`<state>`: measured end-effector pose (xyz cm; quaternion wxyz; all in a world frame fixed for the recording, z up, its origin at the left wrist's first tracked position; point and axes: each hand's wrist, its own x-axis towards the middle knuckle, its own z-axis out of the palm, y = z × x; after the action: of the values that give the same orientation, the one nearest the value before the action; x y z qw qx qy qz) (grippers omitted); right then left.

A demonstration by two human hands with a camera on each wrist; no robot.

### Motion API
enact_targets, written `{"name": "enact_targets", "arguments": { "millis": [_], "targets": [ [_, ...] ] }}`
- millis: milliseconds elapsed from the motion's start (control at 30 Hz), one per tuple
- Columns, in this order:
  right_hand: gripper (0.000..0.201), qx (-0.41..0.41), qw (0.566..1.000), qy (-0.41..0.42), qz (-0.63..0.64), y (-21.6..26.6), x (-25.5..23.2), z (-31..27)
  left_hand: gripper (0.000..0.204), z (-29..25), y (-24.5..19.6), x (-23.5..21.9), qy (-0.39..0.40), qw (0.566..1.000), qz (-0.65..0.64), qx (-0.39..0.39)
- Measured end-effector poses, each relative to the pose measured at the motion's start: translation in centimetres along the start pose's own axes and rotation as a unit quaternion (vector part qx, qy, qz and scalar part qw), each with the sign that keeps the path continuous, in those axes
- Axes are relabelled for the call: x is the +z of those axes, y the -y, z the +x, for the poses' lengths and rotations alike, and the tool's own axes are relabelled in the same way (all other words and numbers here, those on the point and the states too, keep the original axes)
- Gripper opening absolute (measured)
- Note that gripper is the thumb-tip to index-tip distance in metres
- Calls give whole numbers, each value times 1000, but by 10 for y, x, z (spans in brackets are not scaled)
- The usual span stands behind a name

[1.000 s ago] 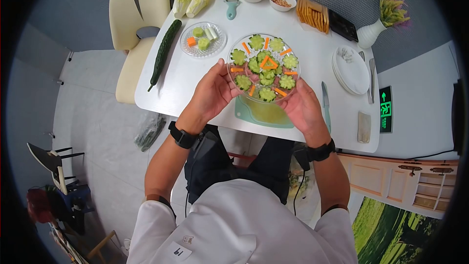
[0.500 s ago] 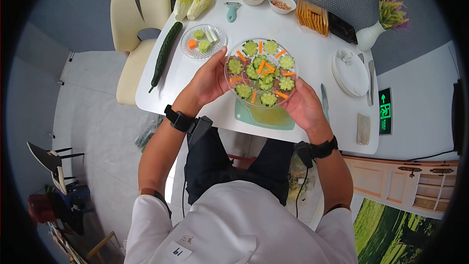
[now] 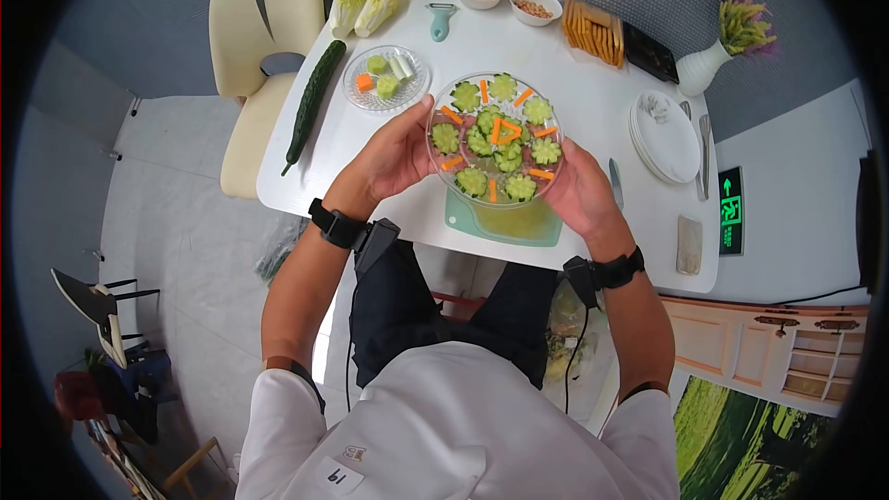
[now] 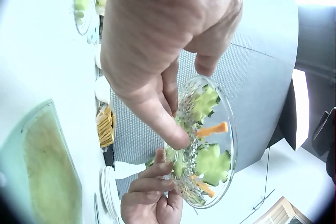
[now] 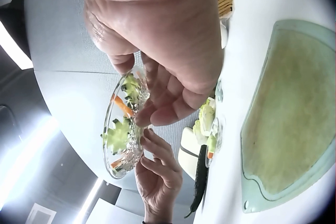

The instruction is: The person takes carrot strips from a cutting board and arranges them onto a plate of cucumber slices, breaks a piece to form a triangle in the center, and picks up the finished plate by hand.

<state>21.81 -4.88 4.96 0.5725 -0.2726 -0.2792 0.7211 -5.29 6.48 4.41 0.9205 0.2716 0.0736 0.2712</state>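
Observation:
Both hands hold a clear glass plate (image 3: 507,202) up over the table's front part. Cucumber slices cut like flowers (image 3: 445,138) and carrot strips (image 3: 494,190) alternate round it. More cucumber flowers fill the middle, topped by a carrot triangle (image 3: 506,131); pinkish slices show beneath. My left hand (image 3: 400,156) grips the left side, thumb at the rim. My right hand (image 3: 582,193) grips the opposite side likewise. In the left wrist view, left fingers (image 4: 163,124) reach under the plate; the right wrist view shows right fingers (image 5: 170,111) supporting its underside.
A green-edged cutting board (image 3: 463,220) lies below the plate, with a knife (image 3: 616,183) to its right. Leftward are a whole cucumber (image 3: 313,106) and a small glass dish (image 3: 352,97). Behind are a peeler (image 3: 440,23), bowls (image 3: 479,0) and bread slices (image 3: 593,35); stacked white plates (image 3: 681,153) stand right.
The glass plate has turned counterclockwise in the head view, its flowers and carrot strips shifting round. It has also come slightly nearer the body. Both hands still hold its sides.

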Motion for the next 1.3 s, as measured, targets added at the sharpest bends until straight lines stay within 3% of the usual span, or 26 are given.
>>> {"name": "enact_targets", "arguments": {
  "millis": [100, 233, 500, 600, 700, 867, 1067, 1200, 1300],
  "targets": [
    [47, 0, 1000, -5, -1, 1, 0, 1, 56, -1, 1, 9, -69, 996, 61, 14],
    [49, 3, 1000, -8, 7, 0, 0, 2, 54, -2, 3, 7, -50, 997, 57, 23],
    [50, -5, 998, -65, 22, -9, -8, -6, 51, -4, 9, 9, -90, 993, 60, 50],
    [51, -9, 1000, -4, 29, -17, -12, -16, 51, -4, 13, 11, -91, 991, 62, 72],
    [51, -18, 997, -68, -17, -28, 1, -24, 51, -5, 15, 15, -88, 990, 67, 83],
    [43, -46, 997, -26, -61, -40, 8, -33, 52, -7, 18, 20, -90, 989, 75, 92],
    [30, -71, 993, -41, -79, -44, 28, -35, 53, -7, 23, 21, -102, 987, 79, 96],
    [29, -83, 994, -21, -73, -45, 25, -34, 54, -7, 28, 22, -104, 987, 71, 100],
    [41, -84, 993, -9, -78, -46, 16, -33, 52, -8, 32, 23, -95, 988, 60, 103]
  ]
}}
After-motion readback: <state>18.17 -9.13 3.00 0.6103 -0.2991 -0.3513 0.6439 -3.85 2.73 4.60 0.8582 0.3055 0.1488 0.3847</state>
